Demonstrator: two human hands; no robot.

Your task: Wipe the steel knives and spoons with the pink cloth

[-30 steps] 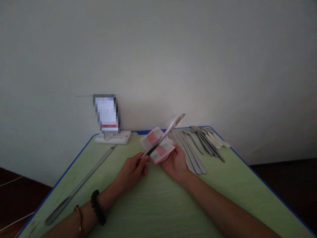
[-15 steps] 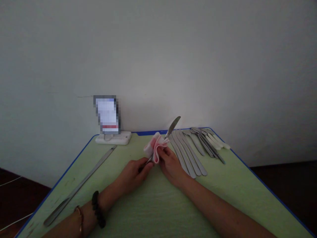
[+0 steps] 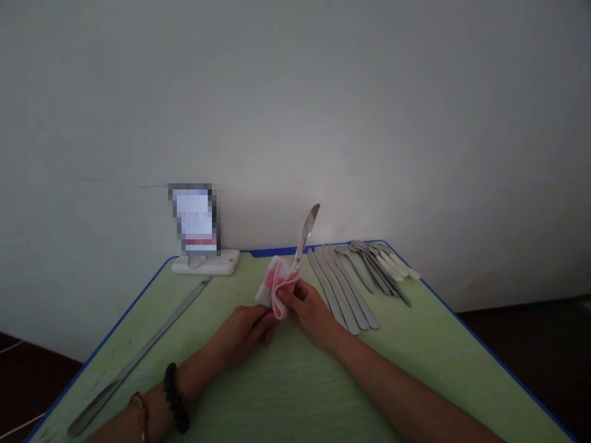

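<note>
A pink and white cloth (image 3: 278,288) is folded around a metal table knife (image 3: 308,231), whose blade sticks out above it and points up toward the wall. My right hand (image 3: 310,307) is closed on the cloth, thumb on its front fold, pressing it around the knife. My left hand (image 3: 249,326) is closed at the lower end, where the knife's handle goes; the handle is mostly hidden by fingers and cloth. To the right of my right hand, several table knives (image 3: 346,295) lie side by side on the green table (image 3: 277,394).
Several forks and spoons (image 3: 376,264) and some white-handled pieces (image 3: 397,264) lie at the back right. A long metal utensil (image 3: 152,344) lies along the left side. A blurred phone (image 3: 196,218) stands on a white base (image 3: 207,263) at the back left, before the wall (image 3: 295,123).
The knife has turned more upright, and the cloth with both hands has shifted slightly left and down. My right hand still grips the cloth. The whole view has shifted slightly.
</note>
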